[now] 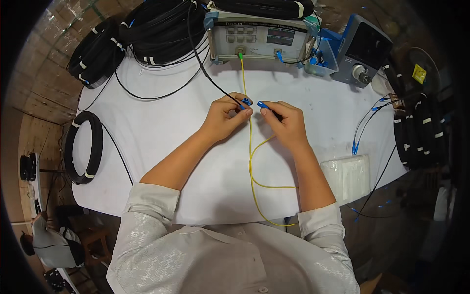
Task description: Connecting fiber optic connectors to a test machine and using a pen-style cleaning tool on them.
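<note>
**Both hands pinching blue connectors at mid-table**

Broadly, you are working over a white table (161, 132) whose far edge bends with the lens and whose near edge is hidden under your own chest and sleeves. At twelve o'clock sits a grey test instrument (262, 39); its top is covered by a black cable bundle (267, 7), so you cannot see its full height. At one o'clock a blue-grey meter (363, 49) stands tilted. Black cable coils (164, 27) crowd eleven o'clock, another coil (84, 147) hangs over the table edge at nine, and more coils (421, 132) at three are dim and hard to separate.

A wrapped white pack (348, 175) lies at four o'clock, just beside your right forearm. The yellow cable (250, 161) runs from the instrument straight toward you, loops between your forearms, and its near end drops off the table edge, out of sight.

Your left hand (224, 120) has its fingertips closed on a blue connector (245, 103) ending a black cable (205, 73). Your right hand (289, 122) pinches a second blue connector (263, 105); its cable is hidden behind the fingers. The two connectors sit near each other, not touching.

Open room lies at eight o'clock and around two.
</note>
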The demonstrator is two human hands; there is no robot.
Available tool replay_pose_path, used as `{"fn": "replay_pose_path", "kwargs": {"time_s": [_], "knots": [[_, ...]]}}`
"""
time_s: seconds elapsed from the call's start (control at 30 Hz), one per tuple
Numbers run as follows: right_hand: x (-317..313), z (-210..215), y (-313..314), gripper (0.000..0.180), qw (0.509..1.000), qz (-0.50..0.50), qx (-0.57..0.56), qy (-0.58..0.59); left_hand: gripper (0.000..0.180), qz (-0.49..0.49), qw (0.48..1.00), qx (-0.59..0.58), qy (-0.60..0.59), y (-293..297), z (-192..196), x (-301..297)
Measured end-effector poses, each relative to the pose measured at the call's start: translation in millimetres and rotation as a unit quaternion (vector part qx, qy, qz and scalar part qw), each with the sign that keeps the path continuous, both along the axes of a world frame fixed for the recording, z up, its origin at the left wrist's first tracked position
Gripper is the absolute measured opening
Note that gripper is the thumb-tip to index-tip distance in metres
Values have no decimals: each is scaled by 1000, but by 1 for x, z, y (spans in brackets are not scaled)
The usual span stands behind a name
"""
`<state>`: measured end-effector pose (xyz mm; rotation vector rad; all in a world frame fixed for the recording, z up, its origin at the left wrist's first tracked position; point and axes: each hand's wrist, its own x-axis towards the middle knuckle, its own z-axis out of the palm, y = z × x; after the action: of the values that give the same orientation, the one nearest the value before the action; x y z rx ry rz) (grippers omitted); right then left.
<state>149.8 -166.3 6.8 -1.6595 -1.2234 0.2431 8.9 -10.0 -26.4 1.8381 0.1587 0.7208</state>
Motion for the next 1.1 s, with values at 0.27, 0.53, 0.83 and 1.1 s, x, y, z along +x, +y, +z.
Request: {"fn": "replay_pose_path", "kwargs": {"time_s": [0.27, 0.53, 0.83, 1.1], "knots": [[-1, 6, -4, 18, 996, 38, -78, -18, 12, -88, 988, 114, 54, 0, 2, -3], [1, 8, -6, 16, 990, 44, -98, -87, 13, -63, 991, 111, 39, -2, 2, -3], [-2, 14, -7, 14, 968, 37, -171, -183, 17, -46, 967, 246, 49, -8, 8, -2], [-3, 10, -3, 11, 963, 29, -154, -221, 18, -37, 961, 271, 24, -10, 8, 0]]}}
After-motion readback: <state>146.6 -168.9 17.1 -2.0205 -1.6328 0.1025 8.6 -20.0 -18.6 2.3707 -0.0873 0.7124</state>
